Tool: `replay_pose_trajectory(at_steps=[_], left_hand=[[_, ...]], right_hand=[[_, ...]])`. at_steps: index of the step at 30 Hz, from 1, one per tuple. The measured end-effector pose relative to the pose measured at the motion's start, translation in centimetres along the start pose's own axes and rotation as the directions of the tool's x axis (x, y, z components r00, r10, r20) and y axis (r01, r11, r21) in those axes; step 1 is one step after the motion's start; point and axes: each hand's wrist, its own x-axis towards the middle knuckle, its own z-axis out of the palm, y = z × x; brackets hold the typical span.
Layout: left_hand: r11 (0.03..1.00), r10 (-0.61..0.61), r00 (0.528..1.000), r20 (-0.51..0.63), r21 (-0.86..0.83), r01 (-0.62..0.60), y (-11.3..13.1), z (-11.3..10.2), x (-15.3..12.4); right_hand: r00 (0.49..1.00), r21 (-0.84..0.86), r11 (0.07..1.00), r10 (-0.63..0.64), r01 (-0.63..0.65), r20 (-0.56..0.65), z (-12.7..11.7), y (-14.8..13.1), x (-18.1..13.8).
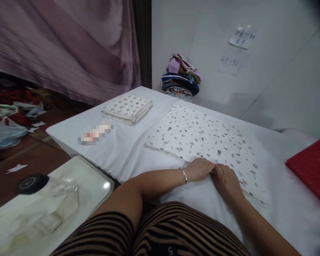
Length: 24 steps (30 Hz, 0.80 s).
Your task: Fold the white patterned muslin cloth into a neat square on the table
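A white cloth with small printed figures (197, 133) lies spread in a flat rectangle on the white-covered table (128, 153). At the middle of its near edge, my left hand (200, 169) is closed on the cloth, fingers bent together. Right beside it, almost touching, my right hand (227, 179) also grips this edge, with its fingertips curled over the fabric. Farther off to the left sits a folded patterned cloth (129, 106), squared into a thick pad, which neither hand touches.
A blurred-out small item (96, 133) lies left on the table. A white plastic-like surface (77, 177) with a dark round object (32, 184) stands lower left. A red item (312, 163) is at right. Stacked fabrics (180, 76) rest against the wall; a pinkish curtain (77, 42) hangs left.
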Motion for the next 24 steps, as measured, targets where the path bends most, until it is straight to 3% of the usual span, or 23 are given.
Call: replay_pose_trajectory(at_steps=[5, 9, 17, 24], left_hand=[[0.996, -0.019, 0.999, -0.046, 0.091, 0.023, -0.7, -1.2, -1.5], [0.978, -0.114, 0.993, 0.000, 0.175, 0.113, -3.2, -2.6, -3.1], [0.903, -0.336, 0.941, -0.029, 0.273, 0.331, -7.6, -4.7, -7.2], [0.924, -0.286, 0.958, -0.021, 0.259, 0.281, -8.8, -5.4, -8.4]], right_hand=[[0.995, 0.102, 0.990, -0.099, 0.102, -0.034, 1.2, 0.6, 0.0], [0.988, 0.093, 0.987, -0.123, 0.132, -0.093, 1.7, 1.2, -0.5], [1.000, -0.050, 0.999, -0.011, 0.010, -0.019, 0.6, -0.7, 1.4], [0.996, 0.052, 0.995, -0.086, 0.086, -0.012, 1.2, -2.7, 3.8]])
